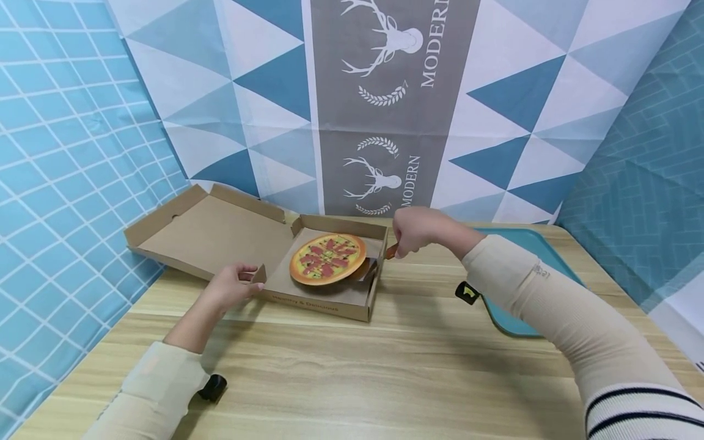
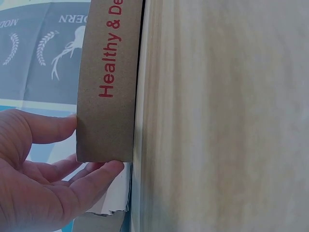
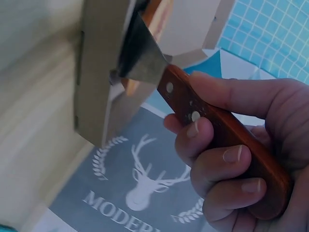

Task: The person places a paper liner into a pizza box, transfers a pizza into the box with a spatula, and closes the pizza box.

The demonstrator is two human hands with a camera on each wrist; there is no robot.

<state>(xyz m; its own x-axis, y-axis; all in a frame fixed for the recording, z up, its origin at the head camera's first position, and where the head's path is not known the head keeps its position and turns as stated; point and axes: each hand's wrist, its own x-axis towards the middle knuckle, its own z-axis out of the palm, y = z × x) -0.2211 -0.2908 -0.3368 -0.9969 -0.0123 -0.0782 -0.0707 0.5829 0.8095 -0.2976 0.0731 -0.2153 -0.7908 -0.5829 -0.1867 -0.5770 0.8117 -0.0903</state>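
Observation:
A pizza (image 1: 327,259) with toppings lies tilted in the cardboard pizza box (image 1: 321,305), its right side raised. My right hand (image 1: 416,233) grips the brown wooden handle (image 3: 219,128) of a metal spatula, just past the box's right wall. In the right wrist view the spatula's blade (image 3: 145,60) reaches over that wall; in the head view it goes in beneath the pizza's right edge. At the box's front left corner, my left hand (image 1: 233,288) holds the cardboard, thumb (image 2: 53,128) on the wall's top edge and fingertips against its end.
The box's lid (image 1: 211,235) lies folded open to the left, against the tiled-pattern backdrop. A blue-green tray (image 1: 508,315) sits on the right of the wooden table (image 1: 352,373), partly behind my right forearm. A patterned cloth (image 1: 374,110) hangs behind the box.

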